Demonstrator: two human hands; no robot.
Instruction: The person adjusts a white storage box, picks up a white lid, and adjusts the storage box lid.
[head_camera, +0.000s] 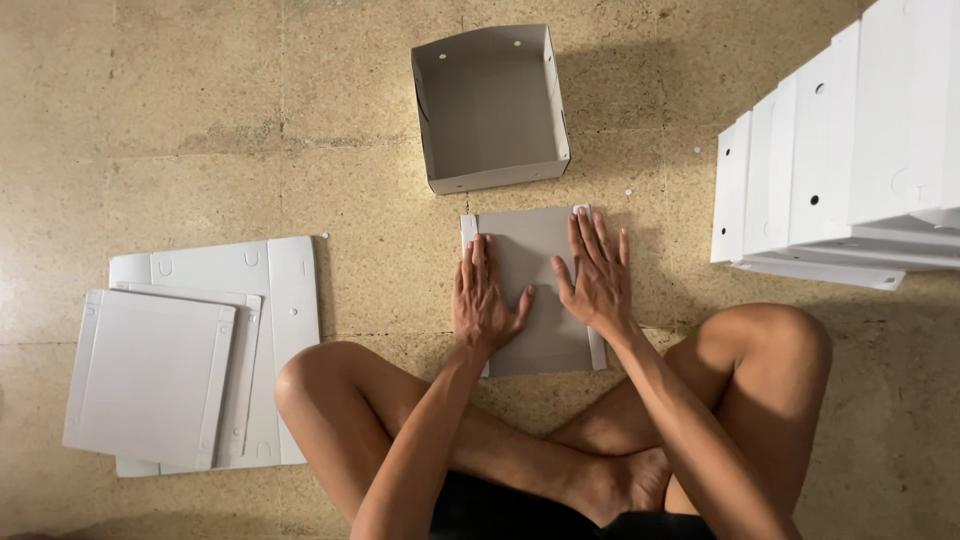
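— Where do we have our hands just now?

— Our left hand (485, 297) and right hand (595, 275) lie palm-down, fingers spread flat, gripping nothing; both press on the grey flat cardboard blank (535, 300) that lies on the floor (380, 180) just ahead of our crossed legs.

— How do we do this pressing well?

— We judge it best to keep the palms flat and the weight even; press along the side flaps so the creases run straight; keep the blank square to us so it does not skew.

— And beyond the hands?

— Just past the blank stands an open folded box (490, 105), upright, close to the blank's far edge; whether they touch we cannot tell; to our left lies a stack of flat white blanks (190, 350), well apart; to our right leans a row of finished white boxes (840, 160) with small round holes.
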